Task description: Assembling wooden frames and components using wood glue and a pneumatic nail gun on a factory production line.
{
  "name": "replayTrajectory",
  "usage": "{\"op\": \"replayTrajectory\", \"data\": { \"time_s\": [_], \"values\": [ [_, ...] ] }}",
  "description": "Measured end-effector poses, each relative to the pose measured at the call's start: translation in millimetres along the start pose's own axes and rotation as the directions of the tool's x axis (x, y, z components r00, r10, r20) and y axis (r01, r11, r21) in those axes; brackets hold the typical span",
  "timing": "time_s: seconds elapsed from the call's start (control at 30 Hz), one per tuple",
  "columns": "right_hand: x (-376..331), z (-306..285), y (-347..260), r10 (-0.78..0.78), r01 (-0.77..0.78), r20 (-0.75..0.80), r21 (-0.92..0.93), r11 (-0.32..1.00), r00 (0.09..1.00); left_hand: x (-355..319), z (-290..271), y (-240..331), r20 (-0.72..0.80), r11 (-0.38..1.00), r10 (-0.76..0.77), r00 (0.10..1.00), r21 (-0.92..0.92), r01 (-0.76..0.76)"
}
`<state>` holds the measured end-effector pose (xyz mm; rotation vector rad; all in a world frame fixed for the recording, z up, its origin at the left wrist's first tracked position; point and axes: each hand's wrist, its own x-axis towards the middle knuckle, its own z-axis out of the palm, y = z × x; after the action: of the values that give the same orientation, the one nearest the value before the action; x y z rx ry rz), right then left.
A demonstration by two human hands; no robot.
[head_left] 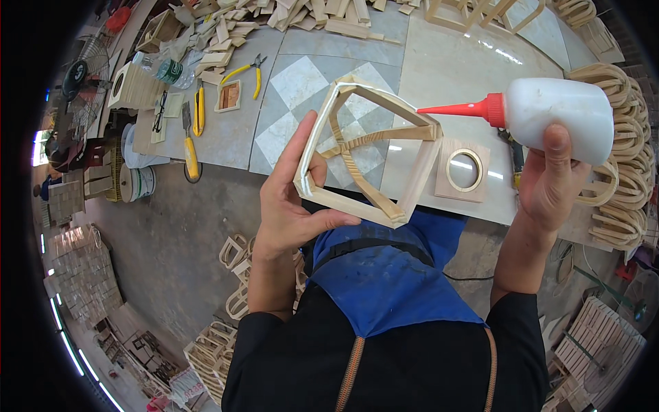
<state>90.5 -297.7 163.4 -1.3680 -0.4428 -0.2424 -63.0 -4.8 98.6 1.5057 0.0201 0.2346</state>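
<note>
Got a wooden frame (374,139) up at 1 o'clock from mid-view, over the near side of the table (446,69). Holding it in the left hand (285,213), with fingers round its left side and thumb along the bottom rail. Gripping a white bottle (559,113) in the right hand (552,182) at 2 o'clock, red nozzle (473,109) aimed at 9, right by the frame's rim. Hard to tell if touching. Also seeing yellow-handled pliers (257,74) at 11.

Clear bottle (171,72), yellow-handled pliers (257,82)
</note>
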Motion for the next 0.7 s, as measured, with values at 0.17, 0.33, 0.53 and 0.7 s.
{"op": "replayTrajectory", "data": {
  "time_s": [0.17, 0.33, 0.53, 0.7],
  "values": [
    [-6, -11, -2, 0.017, -0.018, -0.018, -0.027, 0.999, 1.000, 1, 0, -3, -0.048, 0.999, 0.031, 0.998, -0.031, -0.033],
    [-9, -18, -2, 0.014, -0.015, -0.033, -0.032, 0.999, 0.999, 2, 0, -3, -0.092, 0.998, 0.011, 0.996, -0.058, -0.017],
    [-17, -22, -3, 0.025, -0.025, -0.027, -0.028, 0.999, 0.999, 4, -2, -7, -0.104, 0.997, 0.053, 0.993, -0.049, -0.058],
    [-23, -25, -3, 0.034, -0.035, -0.025, -0.038, 0.999, 0.999, 5, -3, -8, -0.101, 0.996, 0.071, 0.992, -0.050, -0.076]
  ]
}}
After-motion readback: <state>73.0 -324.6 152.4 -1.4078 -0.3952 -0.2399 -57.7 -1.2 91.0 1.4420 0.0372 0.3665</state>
